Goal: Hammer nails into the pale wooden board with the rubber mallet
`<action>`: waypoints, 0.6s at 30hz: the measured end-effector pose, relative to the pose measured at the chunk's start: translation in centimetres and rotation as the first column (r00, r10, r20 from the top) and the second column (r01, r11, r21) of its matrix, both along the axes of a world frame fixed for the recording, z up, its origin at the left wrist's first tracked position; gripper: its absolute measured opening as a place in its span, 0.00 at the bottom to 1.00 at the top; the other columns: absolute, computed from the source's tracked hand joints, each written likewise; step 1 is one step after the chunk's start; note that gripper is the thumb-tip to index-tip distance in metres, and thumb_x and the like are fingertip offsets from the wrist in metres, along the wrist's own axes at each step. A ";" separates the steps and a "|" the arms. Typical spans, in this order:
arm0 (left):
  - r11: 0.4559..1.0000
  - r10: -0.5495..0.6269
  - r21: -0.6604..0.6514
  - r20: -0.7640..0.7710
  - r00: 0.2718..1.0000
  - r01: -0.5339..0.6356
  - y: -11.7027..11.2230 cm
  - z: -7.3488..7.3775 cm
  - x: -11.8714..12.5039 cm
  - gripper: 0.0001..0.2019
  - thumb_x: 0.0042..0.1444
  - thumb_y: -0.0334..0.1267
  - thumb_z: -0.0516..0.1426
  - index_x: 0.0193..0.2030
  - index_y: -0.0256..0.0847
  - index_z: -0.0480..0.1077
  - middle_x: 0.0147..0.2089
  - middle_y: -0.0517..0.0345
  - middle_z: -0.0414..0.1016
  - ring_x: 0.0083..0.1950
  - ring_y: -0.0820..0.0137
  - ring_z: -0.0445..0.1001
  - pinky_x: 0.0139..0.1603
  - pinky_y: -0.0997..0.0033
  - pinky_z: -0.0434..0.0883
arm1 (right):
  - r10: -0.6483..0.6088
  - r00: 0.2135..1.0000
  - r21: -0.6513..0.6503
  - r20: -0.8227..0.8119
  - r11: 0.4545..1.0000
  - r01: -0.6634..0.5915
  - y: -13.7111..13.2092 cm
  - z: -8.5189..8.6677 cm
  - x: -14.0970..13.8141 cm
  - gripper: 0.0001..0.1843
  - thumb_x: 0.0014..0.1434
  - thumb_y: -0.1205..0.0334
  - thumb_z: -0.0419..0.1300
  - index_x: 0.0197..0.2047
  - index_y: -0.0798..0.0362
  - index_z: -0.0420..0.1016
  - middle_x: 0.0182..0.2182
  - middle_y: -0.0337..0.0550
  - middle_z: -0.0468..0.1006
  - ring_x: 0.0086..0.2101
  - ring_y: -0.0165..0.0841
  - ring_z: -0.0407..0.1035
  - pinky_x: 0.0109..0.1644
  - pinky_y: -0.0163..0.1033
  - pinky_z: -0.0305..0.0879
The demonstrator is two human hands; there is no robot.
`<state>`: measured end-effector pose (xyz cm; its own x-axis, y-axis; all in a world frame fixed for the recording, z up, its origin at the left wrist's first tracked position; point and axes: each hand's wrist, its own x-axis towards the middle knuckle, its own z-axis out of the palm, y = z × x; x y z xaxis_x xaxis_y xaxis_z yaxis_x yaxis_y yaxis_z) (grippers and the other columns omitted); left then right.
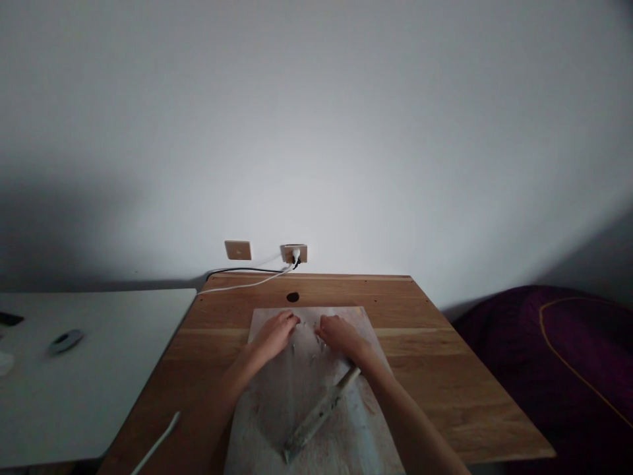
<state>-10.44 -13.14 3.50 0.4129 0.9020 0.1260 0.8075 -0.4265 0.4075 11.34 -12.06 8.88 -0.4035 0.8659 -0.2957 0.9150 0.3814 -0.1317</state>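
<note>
My left hand (277,332) rests near the far left of a pale, smeared board (267,409), its fingers curled inward. Opposite it, my right hand (340,333) is closed with the knuckles up, low over the same board. Small whitish bits (313,343) lie scattered between the two hands. What either hand pinches, if anything, is too small to make out. Below my right wrist, a stained rod-like tool (316,415) with a paler, narrower end lies diagonally across the board. My right forearm passes by its upper end.
The board lies on a wooden table (465,382) against a wall. Cables run from a socket (295,253) to the left. A white table (99,396) with a round grey object (66,342) adjoins at left. A white strip (155,443) shows front left; purple fabric (534,356) bulges at right.
</note>
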 end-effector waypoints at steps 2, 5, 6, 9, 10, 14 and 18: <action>1.000 -0.002 -0.005 -0.017 1.000 0.002 0.5 0.0 0.3 0.16 0.64 0.23 0.51 0.47 0.41 0.76 0.48 0.51 0.78 0.53 0.62 0.78 0.55 0.67 0.71 | -0.056 0.998 0.067 0.027 0.996 0.054 0.3 -0.4 -1.1 0.17 0.71 0.53 0.61 0.56 0.55 0.75 0.51 0.48 0.80 0.48 0.40 0.77 0.54 0.52 0.75; 0.999 -0.018 -0.031 -0.018 1.000 0.017 1.0 0.4 0.4 0.14 0.64 0.24 0.51 0.42 0.39 0.77 0.45 0.49 0.80 0.49 0.61 0.78 0.52 0.67 0.71 | -0.065 0.996 0.096 0.062 0.994 0.059 0.7 -0.9 -2.4 0.17 0.70 0.53 0.62 0.56 0.55 0.75 0.52 0.47 0.79 0.48 0.40 0.77 0.53 0.52 0.75; 0.999 -0.030 -0.042 -0.020 0.999 0.029 1.2 0.6 0.3 0.13 0.63 0.24 0.52 0.40 0.39 0.77 0.44 0.49 0.80 0.49 0.61 0.78 0.51 0.67 0.70 | -0.055 0.996 0.095 0.071 0.994 0.048 0.8 -1.1 -2.7 0.16 0.70 0.54 0.63 0.55 0.55 0.76 0.51 0.47 0.79 0.48 0.39 0.77 0.53 0.52 0.76; 0.997 -0.042 -0.060 -0.052 0.998 0.039 1.5 1.0 0.3 0.12 0.63 0.24 0.52 0.39 0.39 0.76 0.43 0.50 0.80 0.46 0.62 0.77 0.49 0.67 0.69 | -0.022 0.997 0.096 0.078 0.995 0.014 0.9 -1.3 -3.0 0.15 0.69 0.55 0.63 0.55 0.55 0.76 0.51 0.47 0.79 0.47 0.39 0.77 0.52 0.50 0.76; 0.998 -0.037 -0.060 -0.069 0.997 0.032 1.6 1.0 0.3 0.12 0.63 0.24 0.52 0.39 0.39 0.76 0.43 0.51 0.80 0.46 0.62 0.77 0.49 0.67 0.69 | -0.011 0.997 0.102 0.073 0.995 0.003 0.9 -1.4 -3.0 0.15 0.69 0.55 0.63 0.55 0.54 0.76 0.51 0.47 0.79 0.47 0.39 0.77 0.52 0.50 0.76; 0.999 -0.007 -0.049 -0.091 0.996 0.002 2.0 0.6 0.5 0.10 0.67 0.29 0.52 0.38 0.39 0.74 0.42 0.52 0.78 0.46 0.62 0.76 0.50 0.65 0.69 | 0.012 0.999 0.133 0.039 0.991 -0.017 0.9 -1.2 -3.2 0.16 0.70 0.56 0.63 0.57 0.53 0.74 0.54 0.47 0.77 0.50 0.40 0.76 0.53 0.52 0.76; 1.000 0.019 -0.004 -0.079 0.997 -0.019 2.3 -0.5 0.8 0.08 0.69 0.36 0.54 0.40 0.39 0.73 0.45 0.48 0.78 0.49 0.58 0.75 0.55 0.60 0.69 | -0.020 0.999 0.127 0.027 0.992 0.017 0.9 -0.8 -3.0 0.16 0.70 0.56 0.62 0.57 0.54 0.74 0.52 0.47 0.79 0.48 0.39 0.76 0.53 0.52 0.75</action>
<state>-9.63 -10.87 3.03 0.4041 0.9103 0.0899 0.8451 -0.4091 0.3442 8.34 -11.15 8.11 -0.3801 0.9043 -0.1945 0.9247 0.3763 -0.0575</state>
